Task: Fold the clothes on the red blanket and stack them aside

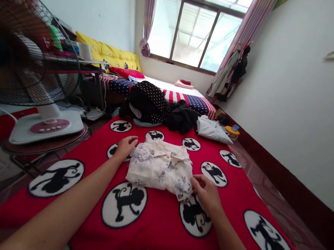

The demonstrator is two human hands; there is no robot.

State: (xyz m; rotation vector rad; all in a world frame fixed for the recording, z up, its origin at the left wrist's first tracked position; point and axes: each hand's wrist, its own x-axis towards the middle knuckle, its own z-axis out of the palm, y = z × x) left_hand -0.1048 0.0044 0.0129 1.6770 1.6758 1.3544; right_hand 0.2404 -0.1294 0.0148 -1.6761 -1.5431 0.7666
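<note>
Floral shirt [160,168], folded, on monkey blanket [159,222]; left hand [125,147] open at edge, right hand [206,195] pinched on corner; dark clothes [181,118] behind.

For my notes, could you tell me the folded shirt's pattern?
The shirt is cream with grey flowers; head view.

I log one folded shirt [161,169]. Two hands: left hand [125,147], right hand [206,195]. One blanket [159,231]; I count ten monkey discs [124,204] showing. One fan [34,60]. One window [196,30], two curtains [148,21]. One dark heap [157,102], one white garment [212,130].
</note>
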